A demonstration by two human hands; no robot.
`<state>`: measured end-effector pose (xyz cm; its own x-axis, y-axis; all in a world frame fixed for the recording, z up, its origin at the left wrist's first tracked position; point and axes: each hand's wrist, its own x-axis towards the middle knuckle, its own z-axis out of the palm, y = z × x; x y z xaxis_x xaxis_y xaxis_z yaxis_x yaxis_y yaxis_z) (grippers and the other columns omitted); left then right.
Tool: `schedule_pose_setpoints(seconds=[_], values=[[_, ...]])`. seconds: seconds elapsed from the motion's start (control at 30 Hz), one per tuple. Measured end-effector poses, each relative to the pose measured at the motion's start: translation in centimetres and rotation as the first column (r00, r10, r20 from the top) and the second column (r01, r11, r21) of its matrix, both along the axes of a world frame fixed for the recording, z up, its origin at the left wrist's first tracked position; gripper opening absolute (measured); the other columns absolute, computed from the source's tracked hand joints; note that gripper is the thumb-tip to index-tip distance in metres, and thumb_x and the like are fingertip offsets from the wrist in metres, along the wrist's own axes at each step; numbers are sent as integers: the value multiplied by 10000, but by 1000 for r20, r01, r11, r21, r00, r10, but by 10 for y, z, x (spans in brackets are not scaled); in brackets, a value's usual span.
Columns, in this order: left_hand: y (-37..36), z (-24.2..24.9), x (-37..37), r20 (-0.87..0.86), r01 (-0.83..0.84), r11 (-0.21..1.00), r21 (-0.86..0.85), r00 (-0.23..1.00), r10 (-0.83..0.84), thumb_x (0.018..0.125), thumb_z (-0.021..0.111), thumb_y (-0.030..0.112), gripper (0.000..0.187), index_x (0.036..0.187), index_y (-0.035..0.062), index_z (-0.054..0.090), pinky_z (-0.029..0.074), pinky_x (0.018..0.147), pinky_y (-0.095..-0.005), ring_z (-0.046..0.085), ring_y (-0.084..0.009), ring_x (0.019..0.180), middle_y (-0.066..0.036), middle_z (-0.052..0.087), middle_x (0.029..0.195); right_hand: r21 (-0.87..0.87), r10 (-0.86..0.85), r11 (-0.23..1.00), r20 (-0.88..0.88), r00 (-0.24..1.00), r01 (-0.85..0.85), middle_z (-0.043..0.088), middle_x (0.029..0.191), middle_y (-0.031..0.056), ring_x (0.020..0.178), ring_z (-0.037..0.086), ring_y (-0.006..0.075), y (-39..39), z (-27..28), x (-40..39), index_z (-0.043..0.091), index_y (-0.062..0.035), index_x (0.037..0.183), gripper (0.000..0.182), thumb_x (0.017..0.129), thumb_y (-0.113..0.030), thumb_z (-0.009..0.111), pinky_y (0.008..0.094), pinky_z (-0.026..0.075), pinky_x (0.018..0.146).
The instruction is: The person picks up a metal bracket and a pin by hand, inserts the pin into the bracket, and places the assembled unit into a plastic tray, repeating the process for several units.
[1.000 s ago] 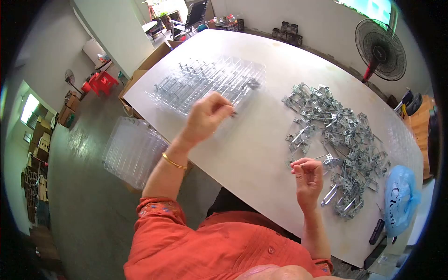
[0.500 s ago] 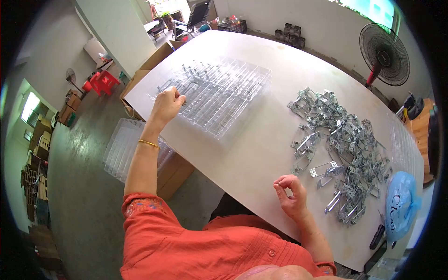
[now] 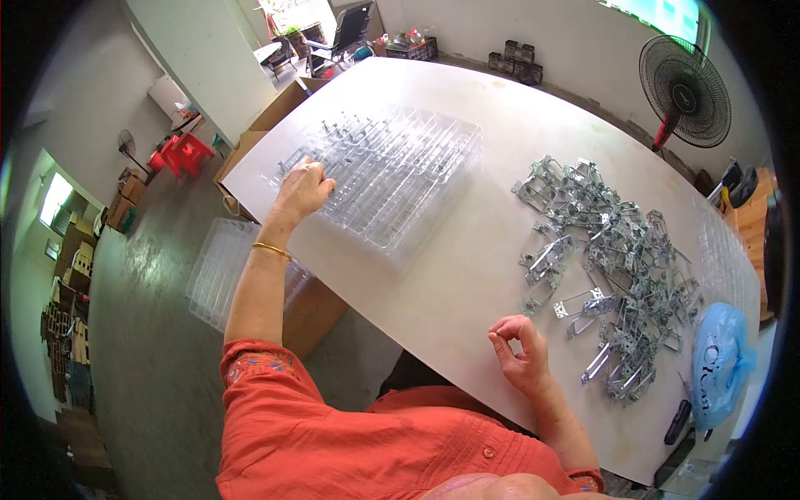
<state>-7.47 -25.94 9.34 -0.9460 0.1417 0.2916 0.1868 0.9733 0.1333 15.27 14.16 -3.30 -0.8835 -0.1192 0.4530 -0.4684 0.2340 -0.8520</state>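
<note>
My left hand (image 3: 306, 192) is over the near left part of a clear plastic tray (image 3: 392, 237), its fingers curled down among small metal parts (image 3: 348, 132) standing in the rows. What its fingertips grip is hidden behind the hand. My right hand (image 3: 522, 354) hovers or rests near the table's front edge, thumb and forefinger curled together in a ring with nothing visible between them. To its right lies a tangled heap of silvery metal brackets (image 3: 625, 258), apart from the hand.
More clear trays (image 3: 218, 279) are stacked below the table's left edge beside a cardboard box (image 3: 312, 321). On the white table (image 3: 467, 275), a blue plastic bag (image 3: 718, 358) and a black-handled tool (image 3: 677, 422) lie at right. A fan (image 3: 685, 98) stands behind.
My left hand has shifted slightly and turned over the tray, its fingers reaching a little farther in. My right hand keeps its pinched shape and place.
</note>
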Motion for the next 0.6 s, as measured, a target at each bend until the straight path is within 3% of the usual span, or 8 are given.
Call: schedule_pose_setpoints(seconds=[0.37, 0.47, 0.6], values=[[4, -3, 4, 65, -21, 1000, -19, 998, 22, 832, 751, 222, 268, 847, -43, 717, 524, 871, -433, 664, -350, 937, -219, 667, 970, -2, 24, 1000, 4, 1000, -24, 674, 924, 99, 709, 619, 149, -1, -1, 1, 536, -35, 976, 247, 863, 82, 722, 273, 526, 646], [6, -1, 6, 61, -30, 999, -42, 998, 33, 832, 751, 222, 274, 854, -48, 711, 526, 864, -434, 667, -348, 933, -219, 665, 980, -17, 37, 999, 54, 998, -36, 659, 942, 89, 773, 628, 136, -1, -2, 1, 547, -41, 972, 221, 880, 67, 716, 266, 524, 686], [7, -2, 6, 9, -39, 999, -1, 999, 39, 831, 753, 216, 249, 888, -22, 714, 526, 857, -427, 664, -334, 919, -197, 659, 984, -1, 20, 1000, 9, 1000, -20, 668, 906, 105, 701, 621, 165, -2, -1, 1, 534, -34, 971, 243, 863, 78, 720, 281, 526, 638]])
